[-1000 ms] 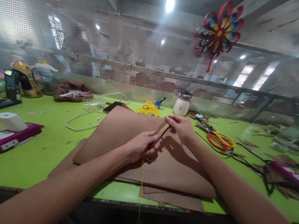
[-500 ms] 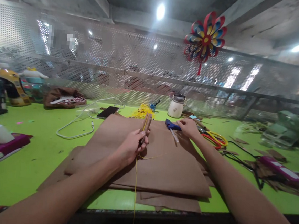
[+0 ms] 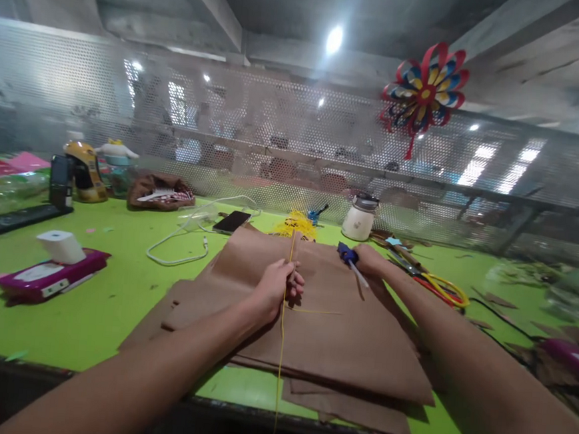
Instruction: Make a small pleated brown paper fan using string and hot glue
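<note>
My left hand [image 3: 276, 288] is closed round a narrow folded strip of brown paper [image 3: 295, 243], which stands up out of the fist. A thin yellow cord [image 3: 282, 350] runs along the strip and hangs down past the table edge; another length lies across the paper to the right. My right hand [image 3: 370, 261] is closed at the rear of a small blue glue gun [image 3: 347, 253], with its fingers partly hidden. From the gun a pale glue stick [image 3: 358, 274] sticks out toward me. Beneath both hands lie large stacked sheets of brown paper [image 3: 349, 355].
Behind the paper are a yellow cord bundle [image 3: 296, 224], a phone [image 3: 232, 222] and a white jar [image 3: 360, 217]. Yellow-handled pliers [image 3: 447, 289] lie right of my right hand. A purple power strip [image 3: 54, 279] and a white cable [image 3: 175, 263] are at left.
The view has swung left, so things appear further right. My right hand has closed in on the glue gun, which has turned slightly. My left hand still grips the paper strip.
</note>
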{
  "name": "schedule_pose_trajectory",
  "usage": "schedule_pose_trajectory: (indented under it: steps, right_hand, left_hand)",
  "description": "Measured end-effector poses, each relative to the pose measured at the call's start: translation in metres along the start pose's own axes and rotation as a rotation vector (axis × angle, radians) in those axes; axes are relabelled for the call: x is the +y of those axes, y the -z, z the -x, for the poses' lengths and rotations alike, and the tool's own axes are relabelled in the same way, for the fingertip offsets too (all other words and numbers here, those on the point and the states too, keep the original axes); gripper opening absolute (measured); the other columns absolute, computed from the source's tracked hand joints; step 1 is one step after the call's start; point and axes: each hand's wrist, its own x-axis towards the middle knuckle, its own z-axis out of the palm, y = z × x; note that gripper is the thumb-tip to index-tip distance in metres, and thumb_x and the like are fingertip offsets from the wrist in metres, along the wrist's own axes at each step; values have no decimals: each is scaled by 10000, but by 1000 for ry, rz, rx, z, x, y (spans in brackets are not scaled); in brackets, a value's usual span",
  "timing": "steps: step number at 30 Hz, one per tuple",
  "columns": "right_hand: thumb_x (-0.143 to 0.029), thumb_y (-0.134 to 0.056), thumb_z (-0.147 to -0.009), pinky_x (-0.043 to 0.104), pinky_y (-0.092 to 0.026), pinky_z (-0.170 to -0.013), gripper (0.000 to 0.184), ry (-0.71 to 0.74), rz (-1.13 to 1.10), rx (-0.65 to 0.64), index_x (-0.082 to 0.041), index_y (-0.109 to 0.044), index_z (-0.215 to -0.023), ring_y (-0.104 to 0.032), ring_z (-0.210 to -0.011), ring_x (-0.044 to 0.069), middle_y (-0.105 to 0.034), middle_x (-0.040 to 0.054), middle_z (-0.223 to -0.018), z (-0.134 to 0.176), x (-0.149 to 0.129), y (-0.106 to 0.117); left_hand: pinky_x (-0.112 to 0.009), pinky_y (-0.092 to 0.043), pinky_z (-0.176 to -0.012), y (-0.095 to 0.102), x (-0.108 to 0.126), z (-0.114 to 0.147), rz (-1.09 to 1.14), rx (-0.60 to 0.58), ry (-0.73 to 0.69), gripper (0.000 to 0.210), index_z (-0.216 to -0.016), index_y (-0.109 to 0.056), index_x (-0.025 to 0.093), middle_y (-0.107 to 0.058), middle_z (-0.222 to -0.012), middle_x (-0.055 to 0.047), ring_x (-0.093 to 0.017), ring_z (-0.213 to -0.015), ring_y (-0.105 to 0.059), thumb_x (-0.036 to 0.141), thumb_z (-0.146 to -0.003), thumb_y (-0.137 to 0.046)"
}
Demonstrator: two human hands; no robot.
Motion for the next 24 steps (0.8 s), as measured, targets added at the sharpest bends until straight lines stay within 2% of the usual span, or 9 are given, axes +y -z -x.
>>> schedule_pose_trajectory:
  steps: [2,4,8,10,11,13,15,19,24]
  right_hand:
    - [-116,-621,-649,279,-418,-703,130,20,-42,60,-110,-651,-776,-605,-807,219,-675,121,-849,-2,5,5]
    - [-102,-616,-627,285,-418,-720,225,29,-93,130,-103,-651,-849,-601,-851,247,-673,140,-901,1,13,15]
    - [-175,-552,-728,296,-436,-761,342,20,-201,279,-117,-593,-1062,-597,-912,239,-655,129,-1020,20,29,38]
    - [-292,-519,-795,291,-459,-719,329,39,-373,315,-135,-586,-1076,-618,-859,221,-668,106,-985,39,26,46]
    - [-368,-520,-807,296,-468,-685,345,53,-587,336,-137,-598,-1052,-628,-819,221,-676,105,-951,50,20,49]
    - [-472,-505,-823,320,-483,-705,402,164,-1015,222,-137,-606,-1019,-638,-823,223,-670,122,-972,74,1,52]
    - [-504,-486,-840,330,-482,-736,423,236,-1173,75,-123,-633,-950,-642,-808,216,-672,130,-920,96,-22,52]
    - [-543,-475,-835,331,-478,-721,467,268,-1132,-46,-114,-659,-838,-643,-765,210,-680,125,-827,123,-58,50]
    - [-539,-428,-860,317,-472,-751,479,300,-1055,-77,-121,-660,-825,-628,-778,194,-675,106,-825,129,-65,42]
  left_hand:
    - [-182,-356,-376,0,0,1,-2,-6,6,113,-901,-474,140,-544,-580,3,-84,-395,-468,185,-859,-379]
    - [-183,-359,-382,0,1,1,-7,-4,18,114,-898,-473,138,-541,-579,2,-87,-405,-476,183,-863,-373]
    - [-181,-362,-400,0,3,0,-5,2,33,115,-905,-472,136,-534,-571,4,-85,-416,-479,172,-870,-368]
    - [-191,-380,-413,1,3,-1,2,-16,42,123,-912,-469,136,-534,-579,4,-86,-418,-477,174,-876,-358]
    - [-194,-385,-417,1,3,-1,0,-24,44,128,-915,-470,135,-536,-586,3,-85,-420,-477,173,-878,-353]
    - [-194,-386,-420,2,1,-1,-13,-42,37,136,-918,-473,131,-539,-598,0,-82,-423,-475,176,-879,-350]
    - [-190,-375,-413,3,-1,-2,-32,-62,11,135,-918,-478,130,-543,-606,-1,-78,-419,-467,192,-874,-367]
    - [-159,-308,-383,3,-6,-2,-93,-105,-41,142,-879,-493,126,-535,-601,1,-60,-408,-447,241,-856,-412]
    - [-159,-306,-377,3,-6,-2,-97,-150,-45,139,-833,-498,133,-524,-583,12,-51,-384,-412,265,-821,-460]
